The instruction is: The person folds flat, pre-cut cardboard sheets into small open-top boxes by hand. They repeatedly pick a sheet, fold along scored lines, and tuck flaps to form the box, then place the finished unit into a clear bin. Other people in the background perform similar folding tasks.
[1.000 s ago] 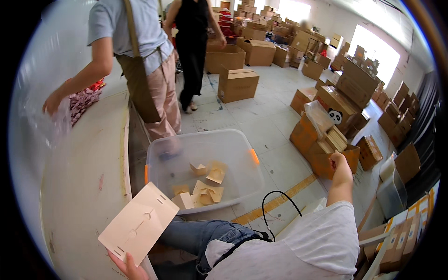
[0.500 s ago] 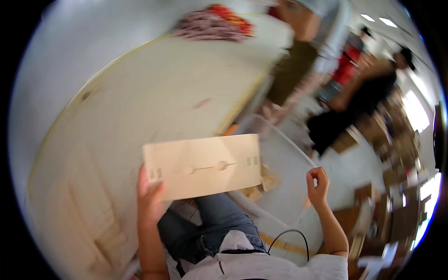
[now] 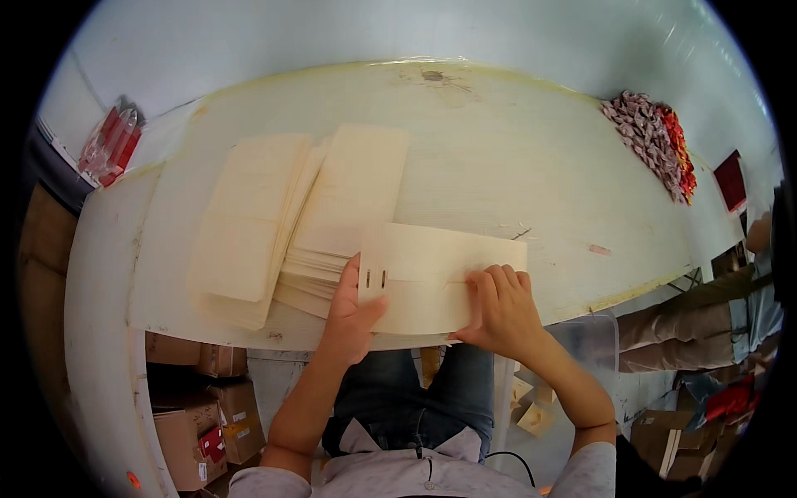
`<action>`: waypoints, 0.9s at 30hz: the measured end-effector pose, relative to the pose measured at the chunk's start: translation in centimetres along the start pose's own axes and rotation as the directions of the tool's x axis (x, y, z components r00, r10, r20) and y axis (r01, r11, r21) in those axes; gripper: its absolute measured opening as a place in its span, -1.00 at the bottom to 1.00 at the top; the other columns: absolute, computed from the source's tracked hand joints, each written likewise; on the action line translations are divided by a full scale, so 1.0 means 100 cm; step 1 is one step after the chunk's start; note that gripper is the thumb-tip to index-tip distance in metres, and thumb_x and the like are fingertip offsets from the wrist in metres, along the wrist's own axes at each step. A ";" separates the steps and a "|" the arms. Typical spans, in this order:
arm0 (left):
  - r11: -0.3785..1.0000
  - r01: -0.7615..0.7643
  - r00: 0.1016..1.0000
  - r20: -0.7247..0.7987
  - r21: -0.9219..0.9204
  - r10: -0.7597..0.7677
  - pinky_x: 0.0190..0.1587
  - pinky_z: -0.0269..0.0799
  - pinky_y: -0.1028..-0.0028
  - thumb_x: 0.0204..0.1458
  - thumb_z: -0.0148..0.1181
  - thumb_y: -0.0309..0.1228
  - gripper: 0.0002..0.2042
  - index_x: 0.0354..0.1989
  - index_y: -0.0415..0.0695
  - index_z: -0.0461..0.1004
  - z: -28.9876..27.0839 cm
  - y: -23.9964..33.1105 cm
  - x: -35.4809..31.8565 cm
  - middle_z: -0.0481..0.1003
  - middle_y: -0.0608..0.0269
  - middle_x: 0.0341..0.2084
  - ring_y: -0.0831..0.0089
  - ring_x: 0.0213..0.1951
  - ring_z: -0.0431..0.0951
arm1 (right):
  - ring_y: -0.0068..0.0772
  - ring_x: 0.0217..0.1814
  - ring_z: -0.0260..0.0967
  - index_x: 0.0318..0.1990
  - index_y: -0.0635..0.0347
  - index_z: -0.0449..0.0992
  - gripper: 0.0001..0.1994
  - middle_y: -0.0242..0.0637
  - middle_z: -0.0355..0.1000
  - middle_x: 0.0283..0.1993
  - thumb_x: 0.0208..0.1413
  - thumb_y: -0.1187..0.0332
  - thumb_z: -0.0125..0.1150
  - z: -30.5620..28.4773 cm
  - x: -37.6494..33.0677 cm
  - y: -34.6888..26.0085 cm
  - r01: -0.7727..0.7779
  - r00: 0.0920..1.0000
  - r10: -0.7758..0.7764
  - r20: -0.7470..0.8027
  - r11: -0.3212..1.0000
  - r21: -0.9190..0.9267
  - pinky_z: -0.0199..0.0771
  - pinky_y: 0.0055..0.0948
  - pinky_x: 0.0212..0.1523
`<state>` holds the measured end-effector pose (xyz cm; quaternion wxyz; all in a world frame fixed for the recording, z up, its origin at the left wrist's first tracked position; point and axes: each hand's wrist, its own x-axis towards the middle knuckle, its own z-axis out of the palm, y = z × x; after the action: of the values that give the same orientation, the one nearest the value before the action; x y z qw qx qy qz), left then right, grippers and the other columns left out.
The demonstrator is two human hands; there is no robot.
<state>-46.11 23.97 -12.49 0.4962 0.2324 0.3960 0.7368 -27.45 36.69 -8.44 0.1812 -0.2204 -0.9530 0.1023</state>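
A pale flat wooden sheet point(image 3: 432, 270) with small slots near its left end lies on the cream table point(image 3: 515, 166) at its near edge. My left hand point(image 3: 353, 311) grips the sheet's left end, thumb on top beside the slots. Fingers of my right hand point(image 3: 498, 307) press down on the sheet's lower right part. Just left of the sheet are two fanned stacks of similar sheets point(image 3: 290, 216), and the held sheet overlaps the right stack.
A pile of red and pink packets point(image 3: 656, 141) sits at the table's far right. Red packets point(image 3: 112, 145) lie off the left corner. Cardboard boxes point(image 3: 207, 407) stand under the table. A clear plastic bin point(image 3: 581, 340) and another person's legs point(image 3: 681, 315) are at right.
My view swung from the floor and bin to the table. The sheet my left hand held up now lies flat on the table, and my right hand has come down onto it.
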 end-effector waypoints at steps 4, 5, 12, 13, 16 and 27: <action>0.999 0.027 1.000 0.001 0.022 -0.027 0.12 0.24 0.42 -0.06 -0.04 -0.73 -0.31 0.31 -0.15 -0.08 0.001 -0.006 0.007 0.24 0.20 0.10 0.44 0.11 0.27 | -0.21 -0.18 0.21 -0.25 0.19 0.36 -0.36 -0.25 0.26 -0.26 -0.59 0.14 0.51 0.004 -0.002 0.011 -0.003 1.000 0.002 -0.020 1.000 -0.029 0.12 -0.25 -0.17; 0.999 0.031 0.999 0.007 0.040 -0.031 0.14 0.21 0.40 -0.08 -0.01 -0.70 -0.28 0.32 -0.15 -0.10 0.003 -0.006 0.010 0.22 0.18 0.12 0.41 0.14 0.25 | -0.21 -0.16 0.21 -0.26 0.19 0.37 -0.38 -0.25 0.27 -0.26 -0.58 0.16 0.50 0.004 -0.004 0.013 0.014 0.999 -0.017 -0.038 0.998 -0.066 0.13 -0.25 -0.17; 0.885 -0.080 0.926 0.294 -0.458 0.236 0.29 -0.13 0.18 -0.26 0.24 -0.44 0.09 0.36 0.07 -0.51 0.025 -0.006 0.012 -0.31 0.05 0.36 0.20 0.37 -0.22 | -0.13 -0.29 0.27 -0.26 0.19 0.37 -0.45 -0.17 0.34 -0.33 -0.50 0.24 0.47 0.004 -0.011 0.014 0.037 0.992 -0.017 -0.128 0.988 0.151 0.19 -0.29 -0.22; 0.936 -0.213 0.889 0.343 -0.278 0.304 0.29 -0.14 0.14 -0.25 0.26 -0.42 0.10 0.36 0.09 -0.51 0.026 -0.004 0.015 -0.34 0.04 0.36 0.16 0.37 -0.24 | -0.11 -0.32 0.27 -0.25 0.20 0.36 -0.44 -0.17 0.35 -0.35 -0.49 0.23 0.47 0.002 -0.010 0.008 -0.030 0.996 0.049 -0.080 0.974 0.224 0.20 -0.29 -0.23; 0.825 -0.556 0.773 0.432 0.106 0.465 0.29 -0.15 0.07 -0.25 0.29 -0.36 0.06 0.35 0.13 -0.43 0.027 -0.011 0.027 -0.38 0.00 0.36 0.06 0.37 -0.29 | -0.07 -0.36 0.25 -0.20 0.22 0.33 -0.41 -0.16 0.35 -0.36 -0.44 0.22 0.48 -0.003 -0.012 -0.006 -0.203 0.979 0.190 0.072 0.897 0.392 0.23 -0.26 -0.27; 0.629 -0.775 0.562 0.523 0.063 0.641 0.27 -0.18 -0.01 -0.25 0.28 0.00 -0.26 0.11 0.07 0.06 0.018 -0.011 0.065 -0.17 -0.14 0.30 0.00 0.33 -0.17 | -0.02 -0.29 0.34 -0.11 0.24 0.19 -0.34 -0.09 0.33 -0.18 -0.39 0.34 0.48 0.019 -0.014 -0.027 -0.081 0.995 0.093 0.022 0.699 0.710 0.35 -0.26 -0.27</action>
<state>-46.80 30.73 -12.66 0.1923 0.6064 0.2418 0.7327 -28.09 33.45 -9.87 0.2545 -0.1791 -0.8273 0.4678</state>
